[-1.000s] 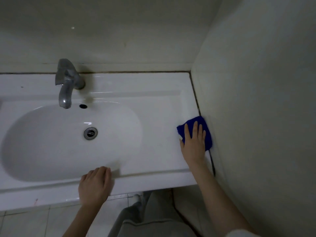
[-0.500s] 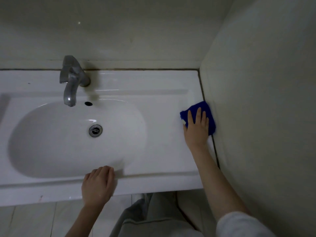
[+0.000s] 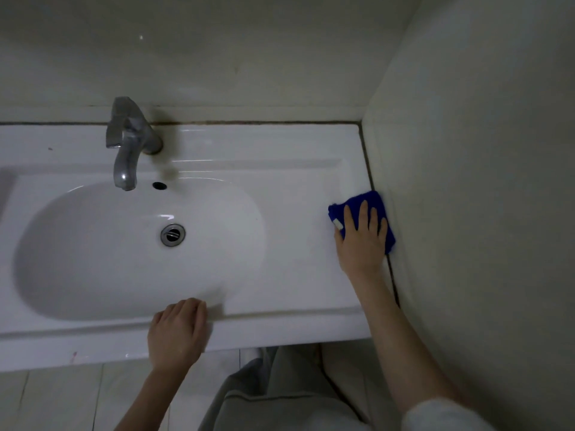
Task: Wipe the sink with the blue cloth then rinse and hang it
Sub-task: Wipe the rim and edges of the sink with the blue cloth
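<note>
A white ceramic sink (image 3: 280,157) with an oval basin fills the head view. A folded blue cloth (image 3: 376,202) lies on its flat right ledge, tight against the right wall. My right hand (image 3: 361,241) presses flat on the cloth with straight, spread fingers, covering most of it. My left hand (image 3: 177,331) rests on the sink's front rim beside the basin, its fingers bent over the edge and holding nothing. A small white tag shows at the cloth's left edge.
A metal faucet (image 3: 127,147) stands at the back of the basin, above the overflow hole and the drain (image 3: 172,234). The right wall (image 3: 466,181) runs along the ledge. Tiled floor and grey trousers (image 3: 280,399) show below the front edge.
My right hand has slid the blue cloth along the right ledge away from me, toward the back wall. My left hand has stayed on the front rim.
</note>
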